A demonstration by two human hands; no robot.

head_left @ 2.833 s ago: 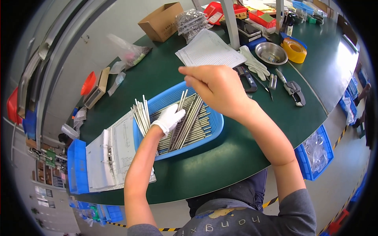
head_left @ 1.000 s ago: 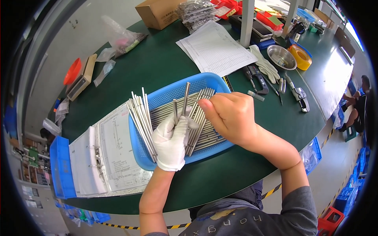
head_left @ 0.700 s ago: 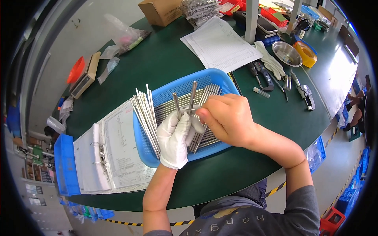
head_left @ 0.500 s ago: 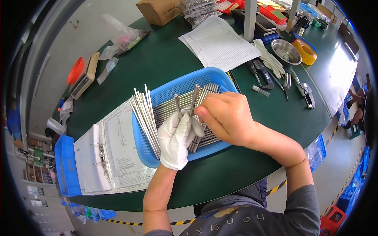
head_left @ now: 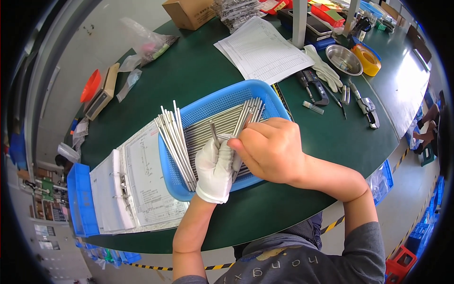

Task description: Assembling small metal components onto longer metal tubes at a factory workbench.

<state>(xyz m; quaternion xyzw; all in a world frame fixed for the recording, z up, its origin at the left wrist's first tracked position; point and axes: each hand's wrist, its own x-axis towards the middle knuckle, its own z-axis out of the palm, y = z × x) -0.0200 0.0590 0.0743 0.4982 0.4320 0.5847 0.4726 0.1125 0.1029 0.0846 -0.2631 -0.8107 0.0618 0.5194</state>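
A white glove covers my left hand (head_left: 213, 171), which is closed around a metal rod (head_left: 213, 131) whose upper end sticks out above the fingers. My bare right hand (head_left: 270, 149) is closed in a pinch close beside it. A thin metal piece (head_left: 224, 137) runs from the right fingertips toward the held rod; its kind cannot be made out. Both hands are over a blue perforated basket (head_left: 213, 100). Inside it, many metal rods (head_left: 208, 122) lie in rows, and a bunch of rods (head_left: 174, 142) leans on its left side. Another pile slants behind my right hand.
Left of the basket lies an open ring binder (head_left: 146, 180) with a blue bin (head_left: 82, 199) beside it. Printed sheets (head_left: 265, 49) are at the back. On the right are micrometers (head_left: 366, 111), a white glove (head_left: 324, 68), a metal bowl (head_left: 344, 60) and a tape dispenser (head_left: 368, 59).
My left hand has shifted slightly right, and my right hand has tilted and moved a little down. The thin piece shows less between them.
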